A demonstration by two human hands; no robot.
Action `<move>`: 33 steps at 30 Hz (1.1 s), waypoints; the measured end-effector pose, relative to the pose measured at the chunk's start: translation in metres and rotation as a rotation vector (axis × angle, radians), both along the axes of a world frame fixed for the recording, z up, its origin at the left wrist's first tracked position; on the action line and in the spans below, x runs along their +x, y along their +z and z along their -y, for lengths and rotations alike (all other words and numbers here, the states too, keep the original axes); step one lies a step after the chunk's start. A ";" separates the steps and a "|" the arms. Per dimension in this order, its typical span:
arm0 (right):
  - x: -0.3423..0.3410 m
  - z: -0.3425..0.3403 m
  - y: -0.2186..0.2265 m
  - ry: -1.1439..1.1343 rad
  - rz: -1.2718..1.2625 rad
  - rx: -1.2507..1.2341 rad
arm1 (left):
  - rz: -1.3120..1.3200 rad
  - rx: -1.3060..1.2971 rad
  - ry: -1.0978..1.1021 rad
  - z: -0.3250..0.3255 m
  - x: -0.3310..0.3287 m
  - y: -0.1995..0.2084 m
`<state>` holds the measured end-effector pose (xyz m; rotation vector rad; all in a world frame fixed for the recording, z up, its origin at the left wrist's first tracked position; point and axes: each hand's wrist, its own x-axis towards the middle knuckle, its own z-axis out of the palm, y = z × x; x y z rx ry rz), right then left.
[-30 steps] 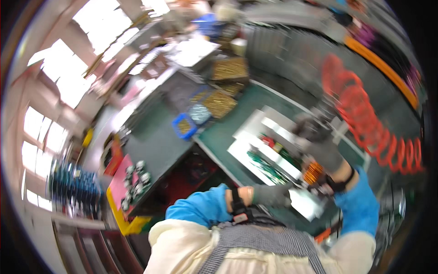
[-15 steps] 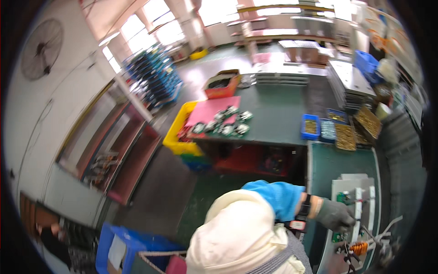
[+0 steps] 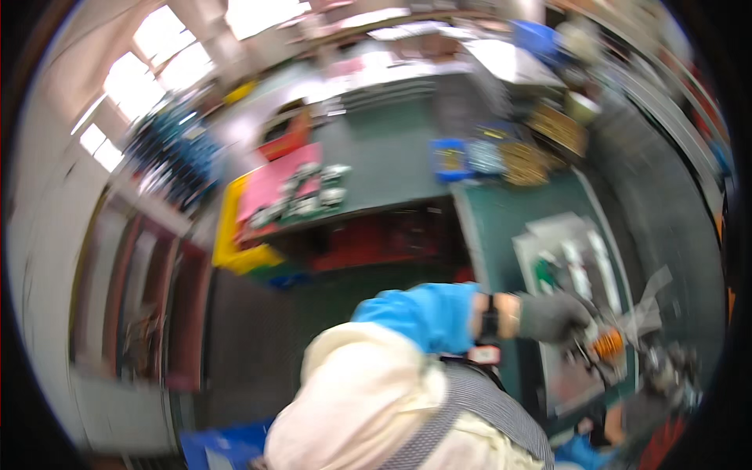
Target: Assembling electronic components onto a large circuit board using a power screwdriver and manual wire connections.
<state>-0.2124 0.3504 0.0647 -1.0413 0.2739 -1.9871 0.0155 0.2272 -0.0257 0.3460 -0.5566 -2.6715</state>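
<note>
My left hand (image 3: 556, 317), in a grey glove below a blue sleeve and a black wrist strap, reaches over a metal panel (image 3: 560, 392) on the green bench. Its fingers look curled, and what they hold, if anything, is blurred. Just beyond the fingertips is an orange ribbed piece (image 3: 607, 343) that looks like a wound coil, with dark leads beside it. A green circuit board (image 3: 544, 270) and white strips (image 3: 576, 266) lie on the panel's far part. At the lower right my right hand (image 3: 638, 427) shows only as a smear past its black strap; its fingers are indistinct.
Blue bins (image 3: 450, 160) and trays of small brass-coloured parts (image 3: 523, 163) stand at the bench's far end. Black-and-white parts on green boards (image 3: 305, 196) sit on the side table, above a yellow crate (image 3: 227, 227). A grey wall (image 3: 658, 172) borders the right.
The view has swung right, so the scene shifts left and up and blurs. My left hand is now beside the orange piece. My right forearm has come into view at the lower right.
</note>
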 end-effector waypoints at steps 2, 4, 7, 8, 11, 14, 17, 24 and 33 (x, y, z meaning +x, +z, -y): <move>0.001 0.015 -0.015 -0.157 -0.040 0.016 | 0.060 -0.013 0.028 0.000 0.020 0.017; 0.046 0.027 -0.004 -0.351 0.043 0.085 | 0.113 -0.124 0.055 0.009 0.028 -0.003; 0.052 0.024 0.006 -0.404 0.050 0.015 | 0.121 -0.043 -0.033 0.009 0.021 0.010; 0.049 0.020 0.006 -0.416 0.023 -0.005 | 0.111 0.006 -0.068 0.009 0.018 0.012; 0.048 0.013 0.008 -0.471 0.000 0.001 | 0.122 0.024 -0.097 0.011 0.007 0.015; 0.041 0.009 0.002 -0.501 -0.002 -0.002 | 0.161 -0.017 -0.093 0.013 0.001 0.017; 0.037 0.005 0.001 -0.491 0.015 -0.003 | 0.250 -0.097 -0.046 0.010 -0.005 0.024; 0.035 0.010 -0.002 -0.578 0.067 0.088 | 0.331 -0.203 0.063 0.006 -0.015 0.028; 0.026 0.014 -0.008 -0.570 0.234 0.220 | 0.330 -0.281 0.185 0.009 -0.018 0.031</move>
